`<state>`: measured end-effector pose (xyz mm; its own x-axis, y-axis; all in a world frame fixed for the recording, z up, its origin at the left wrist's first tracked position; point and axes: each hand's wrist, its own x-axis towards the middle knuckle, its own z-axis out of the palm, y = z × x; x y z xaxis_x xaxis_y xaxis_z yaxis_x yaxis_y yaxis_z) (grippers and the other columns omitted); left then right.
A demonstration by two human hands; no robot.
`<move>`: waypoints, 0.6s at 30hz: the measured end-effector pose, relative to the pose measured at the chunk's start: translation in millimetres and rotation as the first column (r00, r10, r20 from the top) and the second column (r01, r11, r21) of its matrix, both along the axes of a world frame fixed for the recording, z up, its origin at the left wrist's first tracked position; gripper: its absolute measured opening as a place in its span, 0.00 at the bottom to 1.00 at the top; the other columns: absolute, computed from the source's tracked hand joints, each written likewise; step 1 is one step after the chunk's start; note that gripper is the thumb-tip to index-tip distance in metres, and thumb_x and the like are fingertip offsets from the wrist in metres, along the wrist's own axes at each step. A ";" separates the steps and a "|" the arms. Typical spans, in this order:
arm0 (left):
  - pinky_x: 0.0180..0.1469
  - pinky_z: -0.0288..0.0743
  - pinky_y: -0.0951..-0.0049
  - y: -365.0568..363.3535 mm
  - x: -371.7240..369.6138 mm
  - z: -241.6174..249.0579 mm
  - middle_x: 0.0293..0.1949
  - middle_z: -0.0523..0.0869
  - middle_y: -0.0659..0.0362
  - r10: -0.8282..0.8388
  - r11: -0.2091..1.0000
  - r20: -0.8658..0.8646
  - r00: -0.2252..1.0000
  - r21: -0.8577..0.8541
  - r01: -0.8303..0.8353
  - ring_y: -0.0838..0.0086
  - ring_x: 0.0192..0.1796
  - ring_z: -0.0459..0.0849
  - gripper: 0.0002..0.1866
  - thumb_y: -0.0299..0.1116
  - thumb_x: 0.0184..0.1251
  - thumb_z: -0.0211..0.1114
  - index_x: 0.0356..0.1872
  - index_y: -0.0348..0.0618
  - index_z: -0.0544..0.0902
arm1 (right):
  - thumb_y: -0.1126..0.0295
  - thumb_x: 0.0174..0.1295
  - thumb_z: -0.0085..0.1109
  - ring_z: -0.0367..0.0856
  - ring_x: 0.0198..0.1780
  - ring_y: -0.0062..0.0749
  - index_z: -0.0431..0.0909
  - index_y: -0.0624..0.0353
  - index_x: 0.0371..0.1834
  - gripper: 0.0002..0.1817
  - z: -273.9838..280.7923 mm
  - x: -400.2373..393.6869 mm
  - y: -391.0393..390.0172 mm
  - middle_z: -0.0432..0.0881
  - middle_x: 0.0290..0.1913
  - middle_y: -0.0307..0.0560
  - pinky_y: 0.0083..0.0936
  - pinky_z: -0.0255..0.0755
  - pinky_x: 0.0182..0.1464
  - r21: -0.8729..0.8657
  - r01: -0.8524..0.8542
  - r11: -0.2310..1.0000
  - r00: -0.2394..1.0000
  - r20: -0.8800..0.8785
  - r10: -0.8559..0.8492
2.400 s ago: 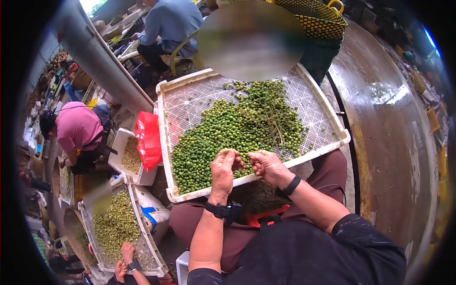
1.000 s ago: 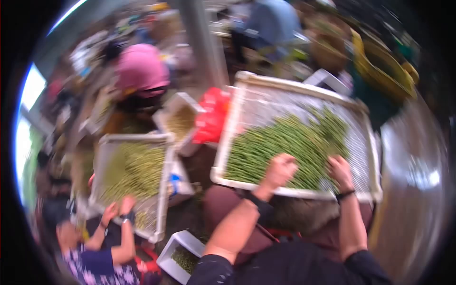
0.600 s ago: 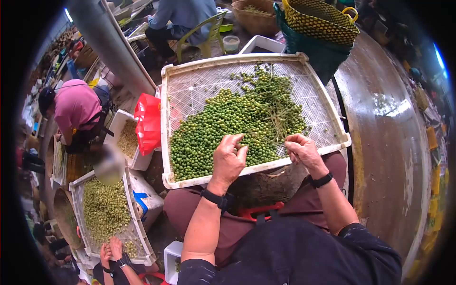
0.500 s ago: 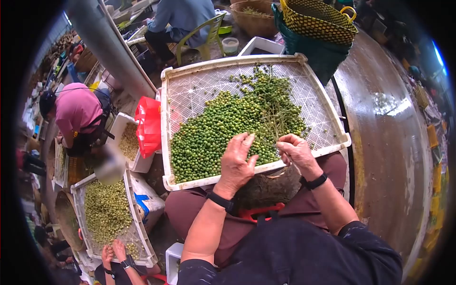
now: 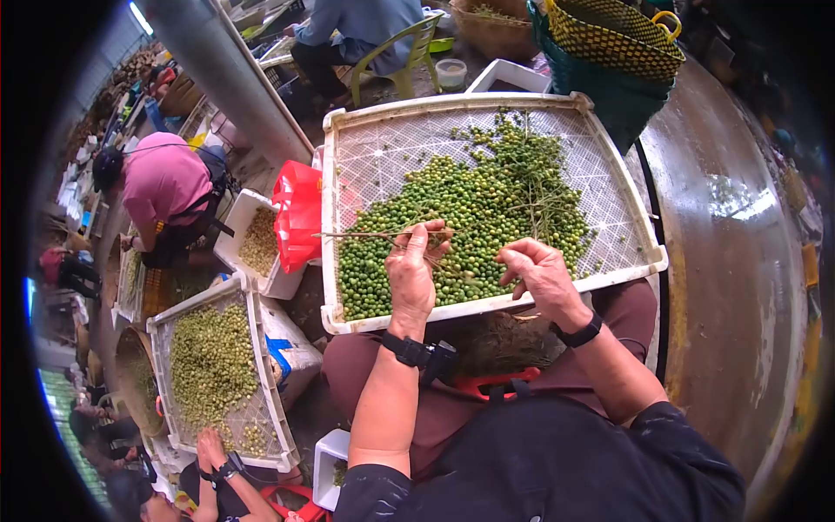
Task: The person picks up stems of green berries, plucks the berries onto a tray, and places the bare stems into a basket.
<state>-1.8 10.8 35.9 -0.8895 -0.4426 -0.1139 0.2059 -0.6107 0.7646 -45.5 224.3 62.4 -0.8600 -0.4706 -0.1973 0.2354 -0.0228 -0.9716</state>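
My left hand (image 5: 411,280) is closed in a pinch on a thin dry-looking stem (image 5: 357,234), held above the near part of a white mesh tray (image 5: 487,309). The stem points left past the tray's side, and finer twigs show by my fingertips. To its right, my right hand (image 5: 544,277) hovers over the tray's near edge, fingers loosely bent and apart, with nothing visible in them. Small round green berries (image 5: 391,278) cover much of the mesh. A pile of berry-bearing stalks (image 5: 544,187) lies at the tray's right side.
A red plastic bag (image 5: 297,213) hangs at the tray's left. A second tray (image 5: 287,444) holds paler berries, with another person's hands (image 5: 210,451) over it. A person in pink (image 5: 165,178) bends beside a white box (image 5: 228,244). Woven baskets (image 5: 617,39) stand behind.
My left hand has turned upward and now holds the stem out to the left. My right hand has come away from the stems it was pinching. The camera view has shifted left.
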 end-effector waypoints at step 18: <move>0.51 0.86 0.62 10.0 10.8 4.5 0.46 0.90 0.52 -0.382 0.922 -0.009 0.924 -0.066 0.381 0.63 0.46 0.91 0.13 0.37 0.81 0.59 0.48 0.37 0.83 | 0.73 0.68 0.68 0.86 0.46 0.19 0.86 0.64 0.48 0.09 6.8 -22.8 -18.7 0.89 0.41 0.39 0.19 0.79 0.48 0.164 -0.154 0.974 0.918 -0.342 0.202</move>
